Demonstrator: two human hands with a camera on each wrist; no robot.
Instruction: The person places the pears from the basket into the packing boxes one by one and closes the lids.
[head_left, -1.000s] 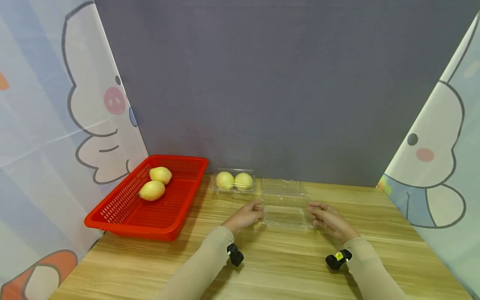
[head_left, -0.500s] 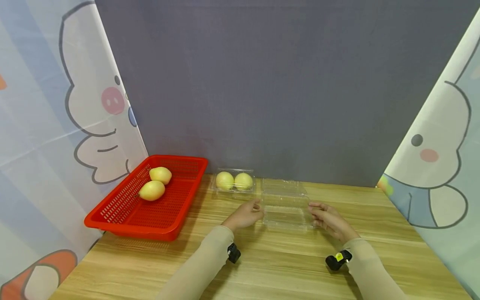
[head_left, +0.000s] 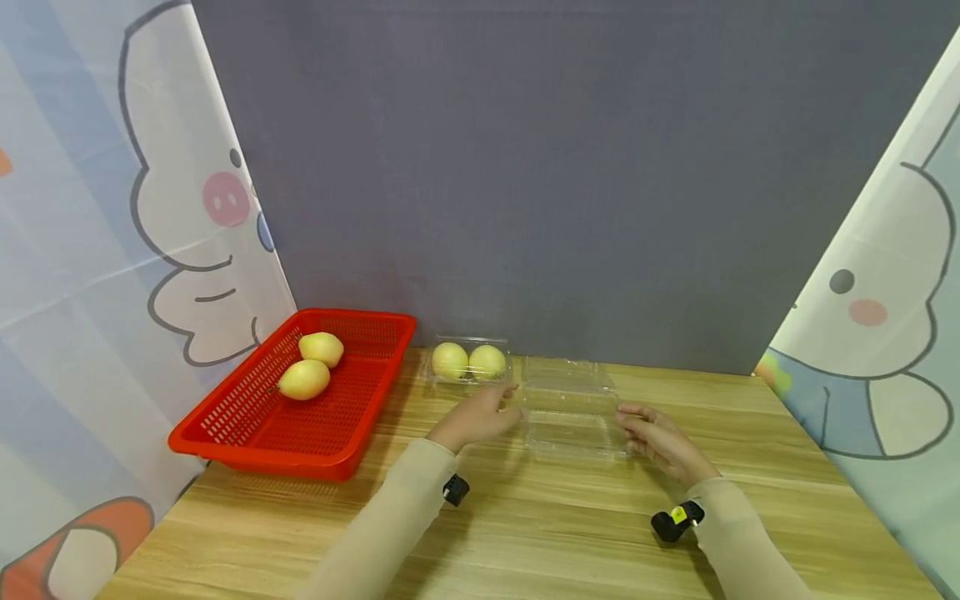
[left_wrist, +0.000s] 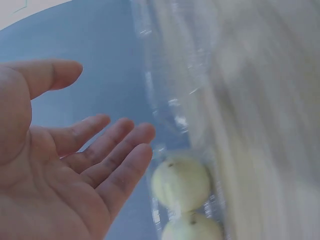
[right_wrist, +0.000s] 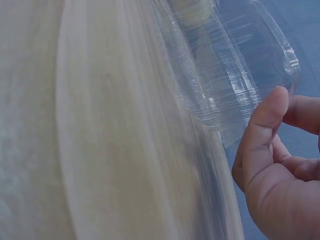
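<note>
On the counter [head_left: 555,533], the clear box [head_left: 573,433] sat near the dark backdrop [head_left: 525,167], its lid seemingly folded back. The right hand [head_left: 663,443] held the right end in a pinching grip of thumb and forefinger, probably to steady such light plastic. The left hand [head_left: 476,418] had its grip spread, clutching nothing, just beside the other end. Beyond it stood a second box [head_left: 468,390], whose walls likely kept its two yellow fruits [head_left: 450,361] from rolling, while the red basket [head_left: 300,462] bore two more. No brand, label or writing could be read.
</note>
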